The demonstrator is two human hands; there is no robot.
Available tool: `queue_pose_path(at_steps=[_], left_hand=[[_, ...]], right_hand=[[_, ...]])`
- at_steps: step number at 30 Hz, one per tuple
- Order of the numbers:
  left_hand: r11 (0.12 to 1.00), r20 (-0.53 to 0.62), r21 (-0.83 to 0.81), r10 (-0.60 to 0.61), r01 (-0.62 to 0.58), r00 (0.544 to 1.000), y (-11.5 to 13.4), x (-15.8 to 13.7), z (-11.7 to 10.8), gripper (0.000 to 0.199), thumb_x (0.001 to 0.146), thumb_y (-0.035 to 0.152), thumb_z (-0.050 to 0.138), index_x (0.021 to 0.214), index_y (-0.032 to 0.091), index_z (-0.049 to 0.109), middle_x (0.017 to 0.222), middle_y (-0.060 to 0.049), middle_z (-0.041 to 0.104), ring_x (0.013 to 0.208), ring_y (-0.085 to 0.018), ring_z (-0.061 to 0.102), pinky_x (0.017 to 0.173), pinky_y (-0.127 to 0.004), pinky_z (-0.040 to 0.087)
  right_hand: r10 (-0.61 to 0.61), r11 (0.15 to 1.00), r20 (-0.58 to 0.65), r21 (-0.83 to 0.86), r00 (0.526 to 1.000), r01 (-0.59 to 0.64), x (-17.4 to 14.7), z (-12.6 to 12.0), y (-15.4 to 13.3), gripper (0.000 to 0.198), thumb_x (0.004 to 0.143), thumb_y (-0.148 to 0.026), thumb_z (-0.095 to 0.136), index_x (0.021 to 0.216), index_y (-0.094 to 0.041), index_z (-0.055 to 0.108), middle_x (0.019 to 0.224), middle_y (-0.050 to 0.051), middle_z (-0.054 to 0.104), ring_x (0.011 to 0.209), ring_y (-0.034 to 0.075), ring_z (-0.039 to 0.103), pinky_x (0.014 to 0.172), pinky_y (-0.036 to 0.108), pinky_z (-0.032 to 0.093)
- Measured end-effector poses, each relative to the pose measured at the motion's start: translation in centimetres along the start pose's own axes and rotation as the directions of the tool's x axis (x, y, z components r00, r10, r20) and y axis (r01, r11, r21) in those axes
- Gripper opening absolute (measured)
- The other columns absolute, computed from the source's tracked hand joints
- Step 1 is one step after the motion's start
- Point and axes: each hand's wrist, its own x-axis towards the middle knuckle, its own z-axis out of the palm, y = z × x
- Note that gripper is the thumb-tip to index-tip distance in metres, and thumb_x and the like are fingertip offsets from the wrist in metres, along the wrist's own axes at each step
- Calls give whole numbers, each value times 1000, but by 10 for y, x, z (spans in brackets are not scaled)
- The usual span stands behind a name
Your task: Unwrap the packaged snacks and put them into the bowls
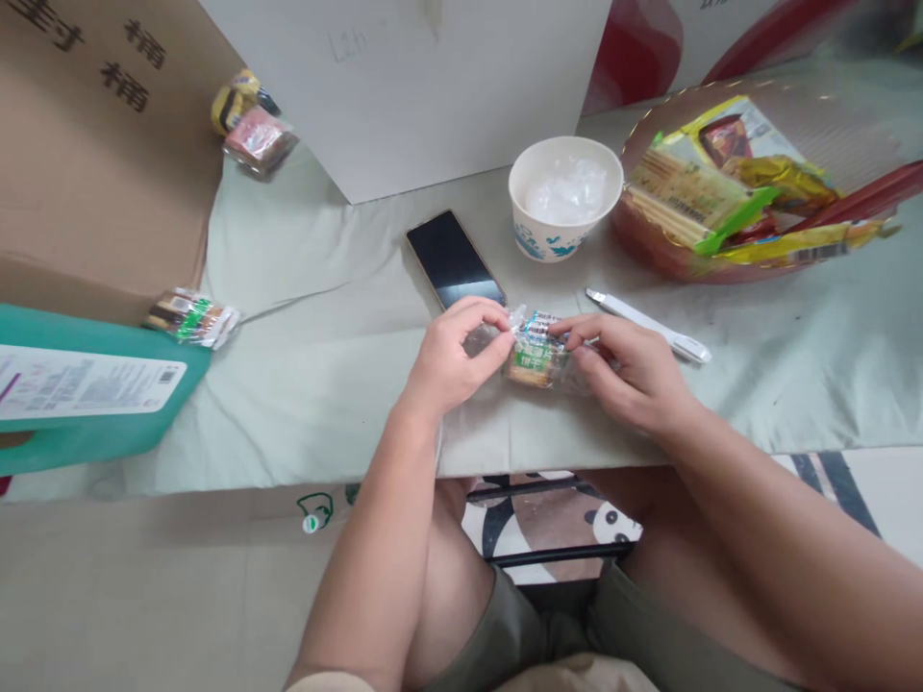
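Note:
A small clear packet of biscuits (pixel 532 360) with a green label lies between my hands, close to the table's front edge. My left hand (pixel 465 348) pinches the packet's left end between thumb and fingers. At the other end, my right hand (pixel 624 365) has its thumb and fingertips closed on the clear wrapper. Just behind my left hand lies a dark-screened phone (pixel 456 258). A white utility knife (pixel 649 325) rests slantwise beyond my right hand.
Behind the phone stands a paper bowl (pixel 552 235) holding crumpled clear plastic. A reddish basket (pixel 649 252) of packaged snacks is at the right. Cardboard (pixel 93 183), white (pixel 461 106) and teal (pixel 173 384) boxes stand around, with a biscuit packet (pixel 191 317) and other wrapped snacks (pixel 258 139) at left.

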Motion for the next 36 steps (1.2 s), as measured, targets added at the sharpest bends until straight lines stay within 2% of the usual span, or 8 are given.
queue_pose_path(at_steps=[3,6,11,18,23,27,32,36], left_hand=[[999,94,43,-20,16,995,2,-2,2,26,84,24,69,111,23,69,111,-6,72,99,-20,67,90,-34,54],[994,102,95,-61,52,993,1,-2,3,36,85,24,71,121,24,69,97,-3,67,87,-18,64,82,-32,52],[993,120,81,-99,90,988,-1,-1,4,8,88,25,68,90,22,75,71,3,53,66,-14,54,64,-28,43],[998,-83,35,51,-48,995,-2,-2,5,7,88,22,68,82,21,69,93,-4,63,86,-18,63,81,-34,55],[991,-219,30,137,-133,966,4,-1,3,19,86,22,71,71,22,59,88,-3,66,86,-17,64,83,-35,55],[997,-272,-30,64,-75,960,12,-5,1,30,86,21,68,61,22,50,69,0,64,73,-16,63,73,-32,51],[999,-242,29,-38,46,970,16,-12,-1,42,89,27,64,51,21,48,52,1,56,54,-13,53,58,-32,41],[999,-144,40,-29,35,989,13,-16,-5,53,95,30,57,43,22,50,43,0,54,47,-13,51,58,-32,42]], right_hand=[[10,1000,-11,-9,1000,-10,0,-1,-1,10,93,-19,54,87,-24,60,106,5,81,76,19,72,63,32,52],[9,1000,-1,-19,1000,-9,-1,-2,-3,10,92,-18,55,86,-24,59,104,5,81,74,19,71,62,31,52],[-15,1000,-2,-21,1000,15,0,0,-2,10,91,-15,55,87,-24,59,103,4,81,73,17,71,60,29,51],[-17,1000,-48,-4,999,17,-1,1,1,13,90,-13,56,89,-24,61,107,5,80,76,18,70,63,31,50],[-53,998,-162,-52,985,45,1,1,2,13,89,-13,60,87,-25,61,103,4,77,68,17,62,58,31,45],[-81,997,-171,-33,982,77,1,1,1,13,90,-13,59,87,-25,60,96,3,75,68,17,61,58,32,43],[-106,993,-165,27,981,112,-2,-1,-1,9,92,-17,59,88,-25,61,90,3,73,68,17,60,60,31,43],[-196,969,-27,150,980,198,-4,-7,-5,21,100,-29,56,81,-23,62,72,1,66,58,14,57,55,29,41]])
